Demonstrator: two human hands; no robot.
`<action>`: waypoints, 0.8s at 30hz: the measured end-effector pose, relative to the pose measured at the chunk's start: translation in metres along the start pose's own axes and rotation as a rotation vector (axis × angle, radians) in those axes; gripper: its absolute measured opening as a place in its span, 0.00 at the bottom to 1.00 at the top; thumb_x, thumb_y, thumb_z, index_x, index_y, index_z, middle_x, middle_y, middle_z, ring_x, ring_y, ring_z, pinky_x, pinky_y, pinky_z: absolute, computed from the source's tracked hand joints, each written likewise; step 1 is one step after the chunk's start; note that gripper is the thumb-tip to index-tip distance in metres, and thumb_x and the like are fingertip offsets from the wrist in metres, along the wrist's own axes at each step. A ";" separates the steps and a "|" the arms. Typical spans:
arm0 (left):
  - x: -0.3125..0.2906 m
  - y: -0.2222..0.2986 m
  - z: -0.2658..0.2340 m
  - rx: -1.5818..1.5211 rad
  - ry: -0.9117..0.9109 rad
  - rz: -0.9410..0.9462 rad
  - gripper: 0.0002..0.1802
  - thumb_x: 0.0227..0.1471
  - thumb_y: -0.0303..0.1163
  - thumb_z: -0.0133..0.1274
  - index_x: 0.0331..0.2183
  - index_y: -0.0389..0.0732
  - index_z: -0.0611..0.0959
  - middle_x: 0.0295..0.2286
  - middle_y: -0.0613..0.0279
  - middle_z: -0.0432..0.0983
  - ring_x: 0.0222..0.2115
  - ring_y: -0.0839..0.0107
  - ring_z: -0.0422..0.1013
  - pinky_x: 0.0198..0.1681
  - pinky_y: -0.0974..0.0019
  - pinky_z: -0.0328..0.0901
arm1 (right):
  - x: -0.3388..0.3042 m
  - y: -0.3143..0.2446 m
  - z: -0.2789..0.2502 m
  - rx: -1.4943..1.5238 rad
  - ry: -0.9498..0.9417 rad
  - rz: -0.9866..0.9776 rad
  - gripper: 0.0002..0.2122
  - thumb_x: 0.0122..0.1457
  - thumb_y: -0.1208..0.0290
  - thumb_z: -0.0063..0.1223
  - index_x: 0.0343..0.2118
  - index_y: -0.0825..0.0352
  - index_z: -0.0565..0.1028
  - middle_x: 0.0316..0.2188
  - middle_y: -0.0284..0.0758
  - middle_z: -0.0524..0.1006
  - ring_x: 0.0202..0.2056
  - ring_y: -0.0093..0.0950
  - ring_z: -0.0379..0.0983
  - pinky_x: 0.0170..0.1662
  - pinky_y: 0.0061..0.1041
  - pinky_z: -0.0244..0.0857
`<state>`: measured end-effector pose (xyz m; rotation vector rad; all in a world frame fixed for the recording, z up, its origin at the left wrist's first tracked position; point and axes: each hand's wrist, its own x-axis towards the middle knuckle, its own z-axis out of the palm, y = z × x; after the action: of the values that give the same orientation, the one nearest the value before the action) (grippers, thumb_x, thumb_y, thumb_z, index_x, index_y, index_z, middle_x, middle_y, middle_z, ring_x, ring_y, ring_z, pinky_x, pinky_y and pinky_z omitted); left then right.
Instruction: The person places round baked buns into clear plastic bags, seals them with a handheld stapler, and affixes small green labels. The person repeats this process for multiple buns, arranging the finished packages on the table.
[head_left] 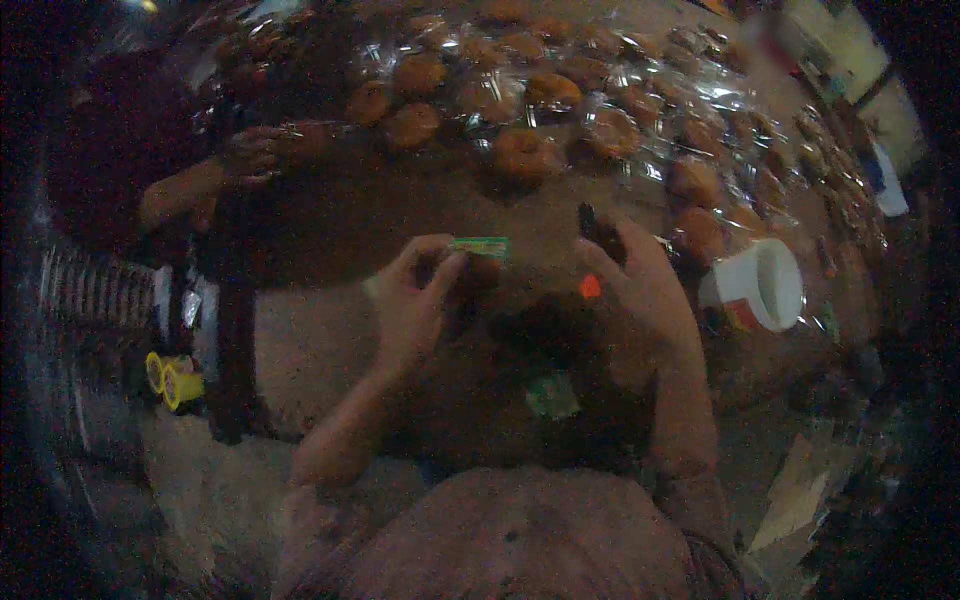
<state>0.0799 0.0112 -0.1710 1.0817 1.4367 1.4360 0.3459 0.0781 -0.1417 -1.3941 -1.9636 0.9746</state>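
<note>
Between the thumb and fingers of my left hand (pixel 415 280) is a small flat green strip (pixel 482 246), pinched and pointing right over the brown table. My right hand (pixel 640 275) is closed around a small dark object (pixel 587 215); its tip sticks up past the thumb, and its kind is too dim to make out. Just below that thumb shows a bright orange-red spot (pixel 590 286). Nearer to my body, a pale green patch, perhaps a packet (pixel 552 395), lies in shadow. The two hands are apart.
Many round orange-brown items in clear plastic (pixel 525 155) cover the table's far side and right. A white tub (pixel 765 285) leans at the right. Yellow rolls (pixel 175 382) sit at the lower left. Another person's hand (pixel 245 160) rests at the far left.
</note>
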 end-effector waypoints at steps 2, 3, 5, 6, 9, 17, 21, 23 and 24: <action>-0.001 0.001 0.000 -0.013 -0.050 0.050 0.08 0.57 0.29 0.58 0.39 0.38 0.81 0.35 0.66 0.78 0.38 0.77 0.72 0.45 0.70 0.67 | 0.006 0.003 -0.003 0.348 0.013 0.145 0.15 0.62 0.63 0.57 0.44 0.70 0.74 0.35 0.37 0.79 0.36 0.29 0.76 0.41 0.29 0.70; -0.002 0.003 -0.001 0.000 -0.042 0.045 0.08 0.57 0.28 0.57 0.39 0.38 0.81 0.36 0.66 0.77 0.39 0.77 0.71 0.46 0.69 0.66 | 0.010 0.001 -0.001 0.580 0.055 0.228 0.14 0.63 0.62 0.56 0.43 0.69 0.74 0.34 0.36 0.79 0.35 0.28 0.76 0.39 0.28 0.70; -0.004 0.005 -0.001 -0.066 -0.075 0.052 0.09 0.57 0.29 0.58 0.40 0.38 0.81 0.36 0.66 0.77 0.40 0.77 0.71 0.46 0.69 0.66 | 0.015 -0.004 0.007 0.969 0.112 0.331 0.13 0.65 0.61 0.53 0.41 0.67 0.74 0.31 0.34 0.77 0.33 0.27 0.75 0.36 0.26 0.70; -0.007 0.007 0.000 -0.090 -0.081 0.034 0.09 0.57 0.29 0.58 0.40 0.38 0.81 0.37 0.66 0.77 0.40 0.76 0.71 0.47 0.69 0.66 | 0.017 -0.008 0.014 1.124 0.128 0.354 0.13 0.66 0.59 0.51 0.40 0.66 0.74 0.30 0.33 0.77 0.32 0.26 0.74 0.34 0.25 0.69; -0.010 0.010 -0.001 0.105 -0.087 0.150 0.10 0.56 0.31 0.59 0.40 0.38 0.81 0.38 0.66 0.77 0.40 0.76 0.71 0.48 0.69 0.66 | 0.025 -0.023 0.037 1.367 0.055 0.298 0.16 0.68 0.54 0.44 0.39 0.65 0.73 0.28 0.32 0.74 0.29 0.26 0.73 0.32 0.25 0.69; -0.022 0.015 0.009 -0.068 -0.101 0.066 0.09 0.56 0.28 0.59 0.39 0.36 0.81 0.37 0.64 0.77 0.39 0.74 0.72 0.44 0.70 0.68 | 0.034 -0.059 0.066 1.219 0.210 0.002 0.18 0.69 0.50 0.39 0.38 0.63 0.70 0.27 0.33 0.73 0.29 0.26 0.71 0.32 0.27 0.67; -0.022 0.016 0.009 0.048 -0.047 0.289 0.10 0.55 0.28 0.59 0.38 0.33 0.80 0.37 0.59 0.76 0.38 0.71 0.73 0.43 0.69 0.68 | 0.030 -0.077 0.086 0.987 0.369 -0.104 0.18 0.70 0.52 0.34 0.36 0.62 0.68 0.27 0.33 0.72 0.27 0.24 0.70 0.32 0.26 0.66; -0.024 0.016 0.008 0.075 -0.044 0.338 0.10 0.54 0.27 0.59 0.38 0.33 0.80 0.37 0.57 0.76 0.39 0.69 0.74 0.43 0.68 0.68 | 0.027 -0.083 0.096 0.934 0.433 -0.150 0.18 0.71 0.53 0.33 0.35 0.63 0.68 0.26 0.32 0.72 0.26 0.23 0.69 0.31 0.25 0.66; -0.024 0.016 0.007 0.091 -0.041 0.339 0.10 0.54 0.27 0.59 0.37 0.32 0.79 0.37 0.56 0.76 0.39 0.68 0.74 0.43 0.68 0.68 | 0.025 -0.085 0.100 0.928 0.457 -0.179 0.18 0.71 0.53 0.34 0.35 0.63 0.67 0.26 0.31 0.71 0.26 0.22 0.68 0.31 0.23 0.66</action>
<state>0.0947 -0.0103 -0.1554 1.4582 1.3449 1.5816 0.2139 0.0599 -0.1323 -0.7838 -1.0349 1.1347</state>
